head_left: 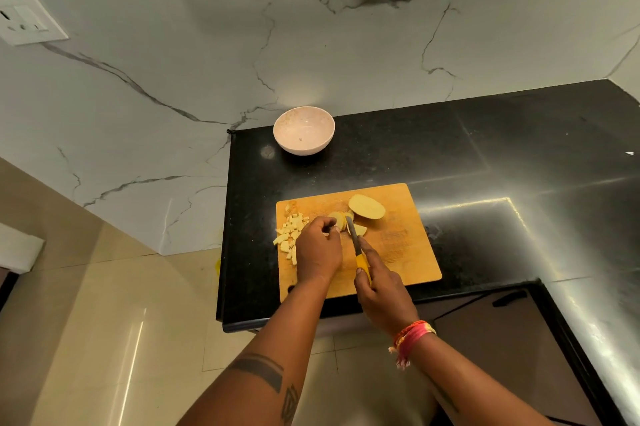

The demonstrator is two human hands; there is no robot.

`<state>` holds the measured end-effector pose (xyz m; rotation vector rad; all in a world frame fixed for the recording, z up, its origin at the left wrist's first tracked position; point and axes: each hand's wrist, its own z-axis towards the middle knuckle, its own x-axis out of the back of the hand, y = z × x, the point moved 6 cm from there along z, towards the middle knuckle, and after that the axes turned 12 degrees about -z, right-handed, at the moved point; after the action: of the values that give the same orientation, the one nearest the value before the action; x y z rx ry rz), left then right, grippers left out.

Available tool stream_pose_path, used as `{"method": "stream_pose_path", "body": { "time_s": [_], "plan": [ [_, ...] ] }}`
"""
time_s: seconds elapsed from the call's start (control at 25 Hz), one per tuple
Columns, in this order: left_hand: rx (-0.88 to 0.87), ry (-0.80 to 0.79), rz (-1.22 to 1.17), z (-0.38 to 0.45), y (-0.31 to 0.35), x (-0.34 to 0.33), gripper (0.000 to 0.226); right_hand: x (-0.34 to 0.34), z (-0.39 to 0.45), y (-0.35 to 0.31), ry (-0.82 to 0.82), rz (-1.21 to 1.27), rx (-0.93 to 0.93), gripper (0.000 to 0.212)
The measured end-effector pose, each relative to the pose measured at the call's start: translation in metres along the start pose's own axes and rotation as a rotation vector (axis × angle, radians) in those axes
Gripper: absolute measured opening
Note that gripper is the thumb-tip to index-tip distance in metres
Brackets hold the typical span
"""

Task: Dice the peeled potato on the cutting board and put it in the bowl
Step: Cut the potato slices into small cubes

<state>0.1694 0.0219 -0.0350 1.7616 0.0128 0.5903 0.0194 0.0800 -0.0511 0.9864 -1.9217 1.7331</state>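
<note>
Head camera, high, facing forward-down over cutting board point(381, 252), close.

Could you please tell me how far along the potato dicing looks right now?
Partly done: diced cubes lie at the cutting board's left edge. The left hand steadies slices while the right hand cuts with the knife. A potato half remains uncut; the bowl holds no potato.

A pale potato half point(366, 206) lies cut-face up on the wooden cutting board point(408, 252), slices point(341, 219) just beside it. Diced cubes point(289, 235) crowd the board's left edge. The pink bowl point(304, 135) stands beyond the board.
</note>
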Motion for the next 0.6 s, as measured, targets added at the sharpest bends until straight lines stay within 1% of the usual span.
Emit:
{"method": "stream_pose_path", "body": {
  "time_s": [0.08, 0.2, 0.28, 0.48, 0.52, 0.6],
  "plan": [
    [-0.059, -0.025, 0.075, 0.004, 0.004, -0.007, 0.022, 0.008, 0.006, 0.003, 0.021, -0.027, -0.018, 0.063],
    [-0.041, 0.038, 0.055, 0.014, 0.001, -0.007, 0.026, 0.015, 0.015, 0.007, 0.043, -0.028, -0.024, 0.064],
    [-0.023, 0.042, 0.09, 0.02, 0.001, -0.009, 0.031, 0.016, 0.02, 0.008, 0.044, -0.037, -0.029, 0.065],
    [0.004, -0.128, 0.314, 0.03, -0.004, -0.033, 0.061, 0.014, 0.031, 0.007, 0.03, -0.062, -0.025, 0.066],
    [0.001, -0.144, 0.334, 0.033, -0.006, -0.035, 0.062, 0.012, 0.032, 0.006, 0.026, -0.06, -0.021, 0.066],
    [-0.028, -0.146, 0.352, 0.038, -0.007, -0.036, 0.058, 0.011, 0.033, 0.006, 0.024, -0.067, -0.018, 0.065]
  ]
}}
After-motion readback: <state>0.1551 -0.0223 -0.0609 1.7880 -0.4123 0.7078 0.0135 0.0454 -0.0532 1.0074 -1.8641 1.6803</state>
